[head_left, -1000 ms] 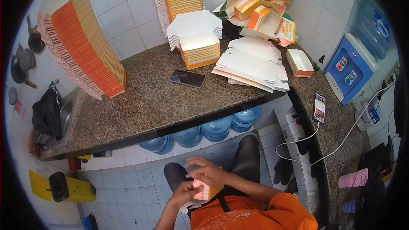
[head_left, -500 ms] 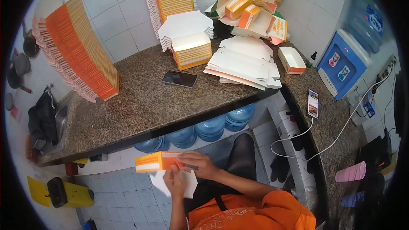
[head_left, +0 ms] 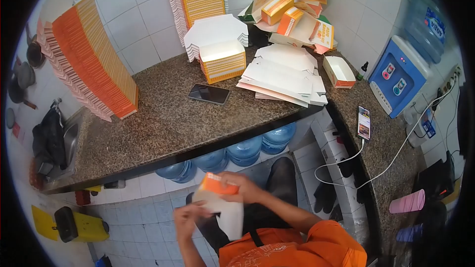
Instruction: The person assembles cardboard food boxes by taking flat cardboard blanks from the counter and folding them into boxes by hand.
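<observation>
Over my lap is a partly folded cardboard food box point(head_left: 212, 203), its orange printed side up and white flaps open below. My right hand point(head_left: 241, 187) grips the orange side, its fingers wrapped over the top. At the opposite edge my left hand point(head_left: 190, 216) pinches a white flap between thumb and fingers. One long white flap hangs down toward my orange shirt. The box's far side is hidden from me.
On the granite counter point(head_left: 163, 113) stand tall stacks of nested boxes point(head_left: 91, 54), a black phone point(head_left: 209, 94) and flat white cardboard sheets point(head_left: 279, 76). A charging phone point(head_left: 363, 122) lies right, its white cable looping past the counter edge. Blue water jugs point(head_left: 243, 151) stand underneath.
The box has turned, so its yellow side no longer shows and its white flaps do. My left hand has moved left and down; my right hand has shifted slightly right.
</observation>
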Tool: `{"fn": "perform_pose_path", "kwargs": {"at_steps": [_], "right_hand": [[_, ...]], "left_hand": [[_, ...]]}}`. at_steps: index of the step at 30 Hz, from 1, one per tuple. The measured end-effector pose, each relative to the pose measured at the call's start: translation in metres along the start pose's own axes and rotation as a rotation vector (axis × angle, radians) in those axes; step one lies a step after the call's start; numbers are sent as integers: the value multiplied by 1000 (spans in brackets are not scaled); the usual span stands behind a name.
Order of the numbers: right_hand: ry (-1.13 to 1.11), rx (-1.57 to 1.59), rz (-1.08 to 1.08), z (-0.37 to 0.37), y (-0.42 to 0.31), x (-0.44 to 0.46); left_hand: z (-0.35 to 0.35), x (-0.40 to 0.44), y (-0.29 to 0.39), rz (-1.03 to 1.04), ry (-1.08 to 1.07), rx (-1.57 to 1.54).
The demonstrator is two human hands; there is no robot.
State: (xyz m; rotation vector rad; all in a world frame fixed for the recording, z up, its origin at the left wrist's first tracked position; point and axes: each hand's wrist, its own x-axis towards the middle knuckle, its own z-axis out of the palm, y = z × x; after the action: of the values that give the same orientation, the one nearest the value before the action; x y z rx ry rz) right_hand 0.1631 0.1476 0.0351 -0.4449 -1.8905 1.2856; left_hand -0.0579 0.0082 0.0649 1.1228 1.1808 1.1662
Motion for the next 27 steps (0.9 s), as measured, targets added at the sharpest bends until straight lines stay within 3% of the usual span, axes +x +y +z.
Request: {"fn": "perform_pose_path", "kwargs": {"at_steps": [1,3,5,6,7,8,9,10,11,13,15,17,18,19,21,22,23,25,27], "right_hand": [[0,5,1,-12,-5,2],[-258,364,236,-30,-25,10],[-267,411,117,-18,-30,21],[-287,444,140,-13,-29,29],[-301,473,159,-12,-28,35],[-234,760,304,-11,-17,30],[-189,525,-81,-16,41,25],[-41,861,301,-27,25,8],[109,1172,696,-39,6,-6],[181,934,449,-16,31,-48],[187,60,361,4,13,-67],[260,583,848,-17,5,-59],[292,550,642,-16,2,-51],[267,435,615,-13,6,-43],[302,346,485,-23,6,-20],[324,129,417,-47,2,0],[337,-90,352,-75,-3,23],[559,54,176,-96,-5,75],[575,-66,-6,-101,11,121]], "left_hand": [[-31,-7,-3,76,111,-77],[-35,-9,-9,142,229,-158],[-8,6,-20,-10,-116,-257],[-25,0,-84,-180,-234,-341],[-28,0,-107,-351,-360,-417],[-33,-2,-129,-343,-370,-407],[-12,-5,-108,-344,-233,-504],[3,-9,-87,-346,-91,-604],[10,-6,-73,-337,-99,-609],[25,2,-53,-125,227,-368],[26,3,-65,-55,185,-281],[18,-2,-98,1,-108,-851],[27,1,-93,79,-55,-1123],[34,9,-98,85,-61,-1122],[44,28,-114,-16,151,-1228],[58,39,-111,-90,434,-865],[66,41,-73,-50,207,-892],[57,51,-78,-198,225,-544],[63,48,-74,-184,270,-461]]}}
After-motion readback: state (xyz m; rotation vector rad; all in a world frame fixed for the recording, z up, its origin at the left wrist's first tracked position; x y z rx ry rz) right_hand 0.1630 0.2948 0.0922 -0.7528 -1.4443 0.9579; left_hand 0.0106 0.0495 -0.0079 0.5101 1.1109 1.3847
